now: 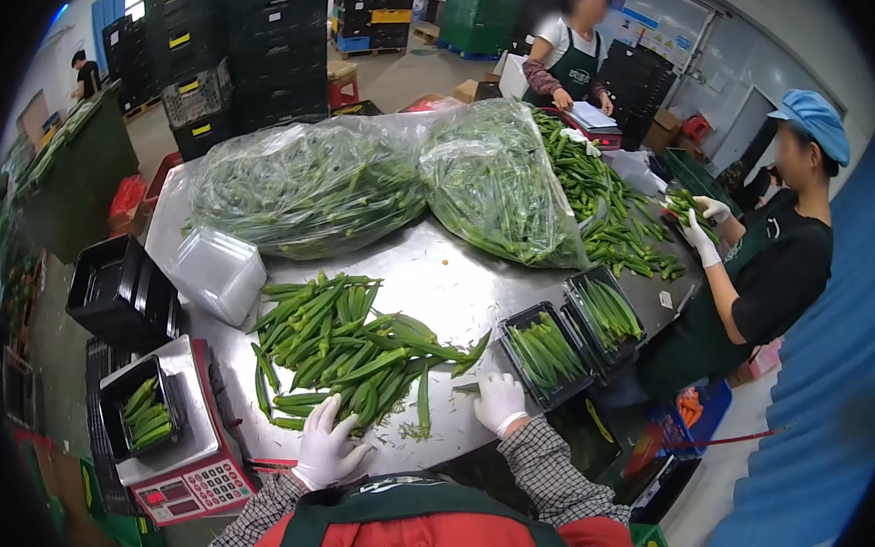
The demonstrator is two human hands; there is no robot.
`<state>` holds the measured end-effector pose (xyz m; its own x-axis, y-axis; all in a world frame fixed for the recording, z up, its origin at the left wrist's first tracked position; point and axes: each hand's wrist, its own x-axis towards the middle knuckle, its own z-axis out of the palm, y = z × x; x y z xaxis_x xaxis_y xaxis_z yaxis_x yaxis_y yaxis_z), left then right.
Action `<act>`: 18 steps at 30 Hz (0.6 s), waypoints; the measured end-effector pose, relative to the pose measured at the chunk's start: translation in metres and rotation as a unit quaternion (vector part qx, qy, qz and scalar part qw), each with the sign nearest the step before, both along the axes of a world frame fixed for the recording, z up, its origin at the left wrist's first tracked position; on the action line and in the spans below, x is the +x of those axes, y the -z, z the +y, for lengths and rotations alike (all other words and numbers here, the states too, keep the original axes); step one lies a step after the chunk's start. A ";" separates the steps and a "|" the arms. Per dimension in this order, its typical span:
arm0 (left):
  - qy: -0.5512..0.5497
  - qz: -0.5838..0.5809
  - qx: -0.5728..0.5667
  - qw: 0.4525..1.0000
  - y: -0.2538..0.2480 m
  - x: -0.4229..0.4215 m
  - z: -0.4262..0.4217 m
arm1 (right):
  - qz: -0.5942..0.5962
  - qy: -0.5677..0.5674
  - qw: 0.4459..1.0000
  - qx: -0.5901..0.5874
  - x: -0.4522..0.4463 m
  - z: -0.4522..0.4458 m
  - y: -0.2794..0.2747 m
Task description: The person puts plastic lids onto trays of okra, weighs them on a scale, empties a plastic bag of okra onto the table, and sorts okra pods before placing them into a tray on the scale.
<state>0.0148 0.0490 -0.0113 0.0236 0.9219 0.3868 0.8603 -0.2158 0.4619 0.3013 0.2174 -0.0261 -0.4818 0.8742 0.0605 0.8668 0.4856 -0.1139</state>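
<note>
While left hand (330,443) lies loose with fingers spread at near edge of okra pile (342,352), right hand (501,404) curls round dark thin thing (467,388), maybe little blade, too small to be sure. Best to lift few pods at once, soft squeeze, ends lined up, dark thin thing kept off fingers. Pile sits just past left fingertips. One pod (424,405) lies between hands. Right hand sits just beside black tray (568,394) of okra.

Stacked crates (279,58), a digital scale (186,497), heaped okra (347,349) — this is a produce packing room.
</note>
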 end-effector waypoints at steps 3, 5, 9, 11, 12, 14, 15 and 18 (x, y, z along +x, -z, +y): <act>-0.004 -0.019 -0.007 1.000 0.000 0.003 0.001 | -0.018 -0.029 0.997 0.064 0.007 0.017 0.020; -0.005 -0.032 -0.008 0.999 -0.002 0.001 0.003 | 0.061 -0.006 0.998 0.006 0.011 0.018 0.016; -0.046 -0.112 -0.012 0.993 -0.008 -0.001 -0.002 | 0.255 0.075 0.962 -0.066 -0.014 0.029 -0.009; -0.053 -0.117 -0.020 0.992 -0.008 0.000 -0.002 | 0.229 0.171 0.950 -0.126 -0.028 0.057 0.000; -0.053 -0.112 -0.022 0.992 -0.008 0.000 -0.002 | 0.223 0.197 0.949 -0.106 -0.033 0.064 0.010; -0.050 -0.116 -0.017 0.992 -0.010 0.002 -0.002 | 0.216 0.251 0.941 -0.068 -0.048 0.071 0.023; -0.047 -0.118 -0.015 0.992 -0.011 0.002 -0.003 | 0.230 0.241 0.941 -0.063 -0.051 0.072 0.023; -0.059 -0.132 -0.030 0.989 -0.002 0.000 -0.007 | 0.194 0.235 0.938 -0.162 -0.049 0.079 0.017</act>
